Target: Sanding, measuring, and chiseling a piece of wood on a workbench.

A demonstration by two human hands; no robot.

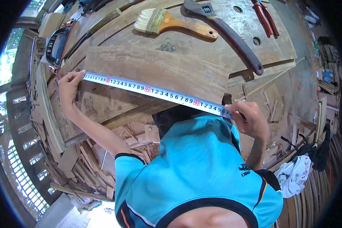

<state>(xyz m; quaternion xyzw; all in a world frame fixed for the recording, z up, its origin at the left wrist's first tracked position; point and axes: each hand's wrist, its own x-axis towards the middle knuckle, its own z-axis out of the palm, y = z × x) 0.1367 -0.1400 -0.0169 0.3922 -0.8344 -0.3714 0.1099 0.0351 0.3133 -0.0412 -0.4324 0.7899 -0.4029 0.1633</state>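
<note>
White and flat, printed in black and red, a measuring tape (159, 92) stretches between a person's two bare hands in a cluttered wood shop. The left grip (70, 83) is pinched closed, thumb and fingertips nipping the tape at its upper end; the right grip (249, 117), fingers curled, is closed on the other visible end, close to the worker's body. The tape slants down from left to right along the near edge of a broad brown board (148, 66); whether it rests on the wood, I cannot tell from here.

The board lies on a worn plank desk (201, 49). Beyond it, a wide paintbrush (174, 26) with pale bristles and a wooden handle lies beside an adjustable wrench (231, 38), its dark handle slanting toward the worker's right. Farther right, red-handled pliers (265, 18) lie near a round hole in the desk. At the left, a black-handled tool (55, 47) sits by the desk's edge.

The worker wears a turquoise shirt (201, 159) with a black collar. Wood scraps (89, 157) are heaped below the desk on the left, and a white cloth (294, 175) lies by long timber strips (311, 205) on the right. Daylight shows through a latticed opening (24, 174) at far left.
</note>
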